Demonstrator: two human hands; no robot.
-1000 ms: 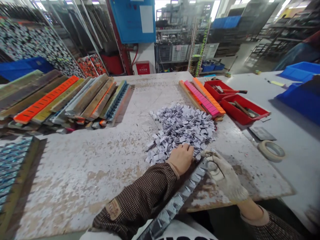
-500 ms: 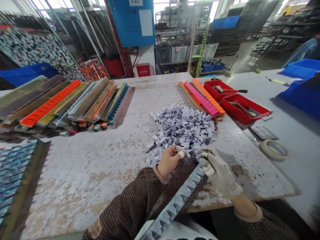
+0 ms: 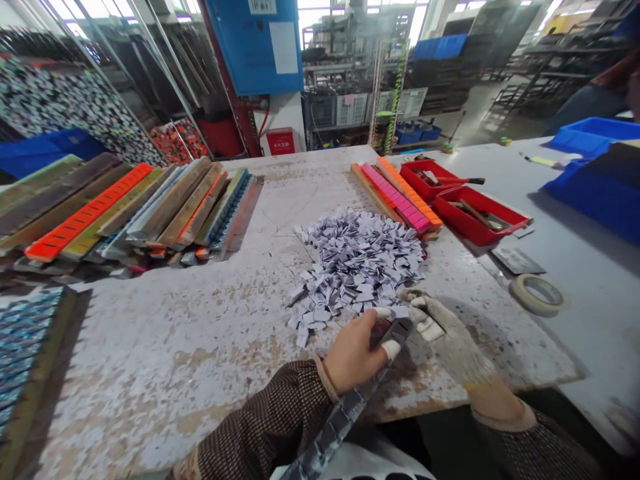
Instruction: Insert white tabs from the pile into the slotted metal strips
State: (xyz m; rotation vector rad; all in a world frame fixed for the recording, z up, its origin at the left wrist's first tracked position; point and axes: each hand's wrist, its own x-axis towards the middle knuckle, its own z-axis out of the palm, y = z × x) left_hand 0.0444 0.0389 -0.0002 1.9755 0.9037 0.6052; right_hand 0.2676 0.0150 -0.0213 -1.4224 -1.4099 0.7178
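Observation:
A long, narrow grey bar with slots along its face slants up from my lap towards the pile of small pale paper pieces. My left hand, with white covers on the thumb and fingertip, is closed around the bar near its far end. A small pale piece shows at its index fingertip, over the bar's end. My right hand, in an off-white glove, has its fingers curled at the right side of that end. The exact contact of its fingertips is partly hidden.
Stacked slotted bars lie at left, and a bar with bluish pieces sits nearer. Pink and orange bars rest behind the pile, beside red trays. Tape and blue bins are at right.
My left hand has moved from the pile's edge right and down onto the bar's far end. The slotted bar has turned its face, and the view has shifted slightly.

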